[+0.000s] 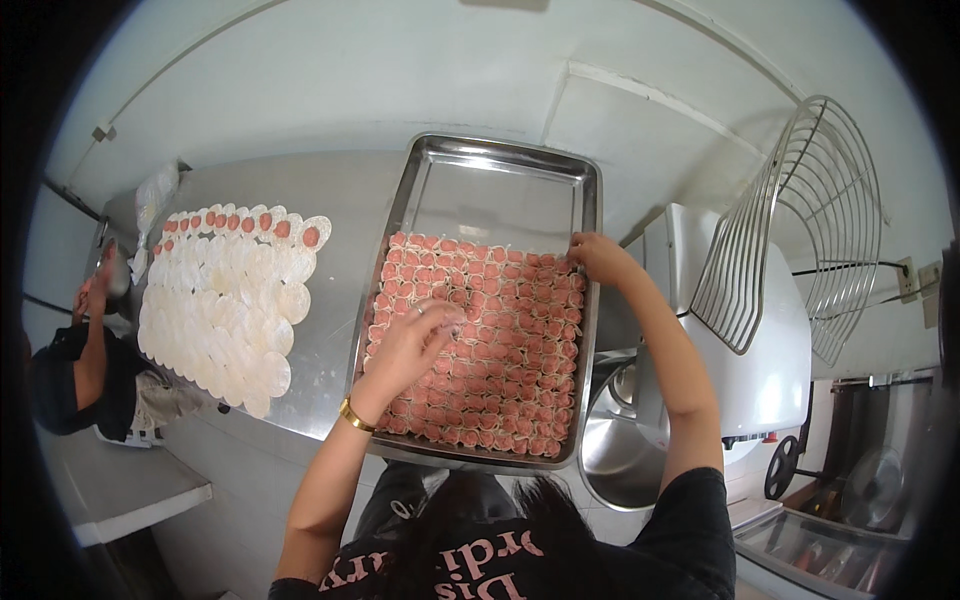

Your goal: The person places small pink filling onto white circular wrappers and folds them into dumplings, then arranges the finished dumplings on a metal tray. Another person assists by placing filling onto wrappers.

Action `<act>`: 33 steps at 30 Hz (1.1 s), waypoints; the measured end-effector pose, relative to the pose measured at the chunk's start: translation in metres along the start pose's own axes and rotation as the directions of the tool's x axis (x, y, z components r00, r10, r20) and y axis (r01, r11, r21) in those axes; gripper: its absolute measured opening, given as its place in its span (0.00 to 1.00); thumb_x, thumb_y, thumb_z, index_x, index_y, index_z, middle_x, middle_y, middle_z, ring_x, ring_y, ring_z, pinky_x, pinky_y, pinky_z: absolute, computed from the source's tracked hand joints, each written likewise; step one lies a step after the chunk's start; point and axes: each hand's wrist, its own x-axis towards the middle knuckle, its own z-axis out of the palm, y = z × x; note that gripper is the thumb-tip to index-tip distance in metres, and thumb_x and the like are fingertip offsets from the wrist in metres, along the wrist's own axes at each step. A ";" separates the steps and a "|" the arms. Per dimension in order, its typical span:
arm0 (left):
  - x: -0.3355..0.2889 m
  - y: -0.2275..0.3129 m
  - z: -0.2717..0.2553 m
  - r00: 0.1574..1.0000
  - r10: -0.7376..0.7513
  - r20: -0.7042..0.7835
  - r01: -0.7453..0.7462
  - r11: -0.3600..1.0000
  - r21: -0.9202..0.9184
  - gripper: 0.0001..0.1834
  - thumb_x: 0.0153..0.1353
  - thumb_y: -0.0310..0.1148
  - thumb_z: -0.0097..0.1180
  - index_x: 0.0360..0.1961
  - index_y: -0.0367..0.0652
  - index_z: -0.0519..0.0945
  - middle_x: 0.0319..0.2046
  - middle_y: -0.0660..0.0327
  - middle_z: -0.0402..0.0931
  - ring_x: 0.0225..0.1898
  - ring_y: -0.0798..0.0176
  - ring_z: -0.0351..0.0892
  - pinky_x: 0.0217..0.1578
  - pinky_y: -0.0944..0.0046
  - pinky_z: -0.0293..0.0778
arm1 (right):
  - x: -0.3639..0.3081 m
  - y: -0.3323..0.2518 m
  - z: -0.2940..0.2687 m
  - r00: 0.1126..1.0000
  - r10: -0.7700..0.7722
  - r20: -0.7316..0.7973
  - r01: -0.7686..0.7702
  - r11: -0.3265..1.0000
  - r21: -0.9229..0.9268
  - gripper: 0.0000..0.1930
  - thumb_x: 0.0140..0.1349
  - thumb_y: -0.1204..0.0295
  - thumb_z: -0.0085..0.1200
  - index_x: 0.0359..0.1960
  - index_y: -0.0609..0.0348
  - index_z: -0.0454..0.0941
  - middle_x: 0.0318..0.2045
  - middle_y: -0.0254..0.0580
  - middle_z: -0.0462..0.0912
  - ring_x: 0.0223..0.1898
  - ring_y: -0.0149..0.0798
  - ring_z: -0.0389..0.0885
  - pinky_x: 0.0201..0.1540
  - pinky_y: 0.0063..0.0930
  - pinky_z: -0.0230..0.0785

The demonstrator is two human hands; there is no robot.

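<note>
A deep steel tray [505,200] holds tightly packed rows of open-topped dumplings [510,365] with pink filling and pale wrappers. They cover its near part, up to a row past the middle. My left hand [415,340], with a ring and a gold-toned wristband, hangs over the left-middle dumplings. Its fingers are loosely bent, and I see nothing held in them. At the right end of the farthest row, beside the tray's right rim, my right hand [600,258] has its fingers pinched together; what is between them is hidden.
Overlapping round wrappers [225,290] lie left on the steel table [340,220], with pink filling on the far ones. Another person's arm [92,345] shows at far left. To the right are a white machine [755,330] with a wire guard [800,220] and a steel bowl [620,440].
</note>
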 end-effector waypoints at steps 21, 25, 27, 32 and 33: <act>-0.107 -0.043 -0.015 0.937 -0.341 -0.072 0.328 0.933 -0.147 0.13 0.54 0.21 0.56 0.43 0.38 0.78 0.32 0.55 0.76 0.31 0.60 0.77 0.33 0.66 0.74 | 0.019 -0.012 -0.008 0.964 0.159 0.212 -0.146 0.987 -0.074 0.05 0.43 0.75 0.54 0.23 0.60 0.82 0.25 0.53 0.80 0.33 0.55 0.79 0.36 0.43 0.71; -0.122 -0.046 -0.018 0.927 -0.361 -0.101 0.347 0.928 -0.136 0.14 0.54 0.20 0.55 0.43 0.38 0.78 0.30 0.55 0.76 0.28 0.61 0.75 0.31 0.66 0.73 | 0.018 -0.003 -0.010 0.944 0.201 0.260 -0.173 0.977 -0.127 0.08 0.47 0.67 0.60 0.28 0.53 0.84 0.30 0.47 0.83 0.39 0.51 0.80 0.48 0.45 0.68; -0.131 -0.048 -0.020 0.922 -0.363 -0.134 0.344 0.928 -0.145 0.14 0.53 0.20 0.55 0.43 0.38 0.78 0.30 0.55 0.75 0.27 0.61 0.75 0.31 0.66 0.72 | 0.017 0.002 -0.011 0.925 0.213 0.314 -0.202 0.977 -0.067 0.11 0.49 0.62 0.63 0.32 0.50 0.85 0.34 0.45 0.84 0.43 0.50 0.80 0.54 0.48 0.64; -0.154 -0.051 -0.029 0.887 -0.430 -0.169 0.410 0.901 -0.140 0.14 0.53 0.21 0.55 0.42 0.38 0.78 0.29 0.55 0.75 0.28 0.60 0.75 0.31 0.65 0.72 | 0.021 0.005 -0.012 0.885 0.290 0.366 -0.299 0.954 -0.033 0.12 0.50 0.61 0.62 0.38 0.44 0.85 0.38 0.45 0.84 0.47 0.51 0.78 0.58 0.55 0.57; -0.159 -0.051 -0.031 0.867 -0.469 -0.166 0.452 0.882 -0.131 0.14 0.53 0.21 0.55 0.42 0.38 0.78 0.29 0.54 0.75 0.28 0.61 0.75 0.32 0.65 0.73 | 0.023 0.004 -0.013 0.888 0.300 0.349 -0.310 0.950 -0.029 0.13 0.50 0.61 0.62 0.39 0.44 0.84 0.38 0.45 0.84 0.48 0.51 0.78 0.60 0.55 0.55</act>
